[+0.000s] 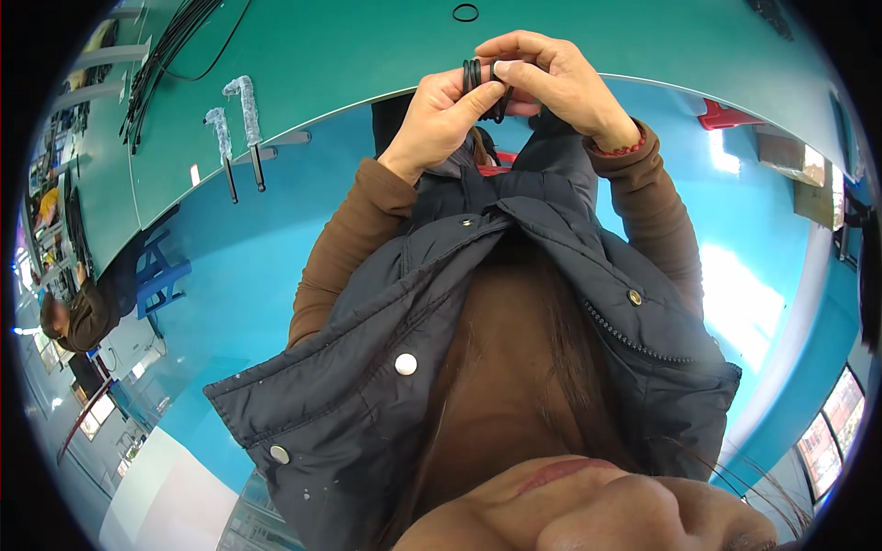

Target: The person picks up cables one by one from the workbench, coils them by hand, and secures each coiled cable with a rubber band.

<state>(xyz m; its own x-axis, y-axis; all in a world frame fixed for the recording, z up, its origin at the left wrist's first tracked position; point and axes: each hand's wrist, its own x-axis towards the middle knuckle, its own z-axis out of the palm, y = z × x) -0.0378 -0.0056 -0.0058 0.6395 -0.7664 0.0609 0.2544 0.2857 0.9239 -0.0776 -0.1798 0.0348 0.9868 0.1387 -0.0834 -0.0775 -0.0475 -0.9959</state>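
Head view: our left hand [441, 108] and right hand [568, 84] pinch black rings [472, 72] looped around left fingers [450, 83]; boxes [814, 204] stand right, contents unclear.

A head-worn fisheye camera looks steeply down, showing the padded vest [340, 386] large and close, the left hand [439, 118] and right hand [570, 90] farther off near the top, and the green tabletop [349, 46] with its edge bowed

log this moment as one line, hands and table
left hand: holding black loops | right hand: on same loops | green table: single black ring, two wrapped rods, black cables
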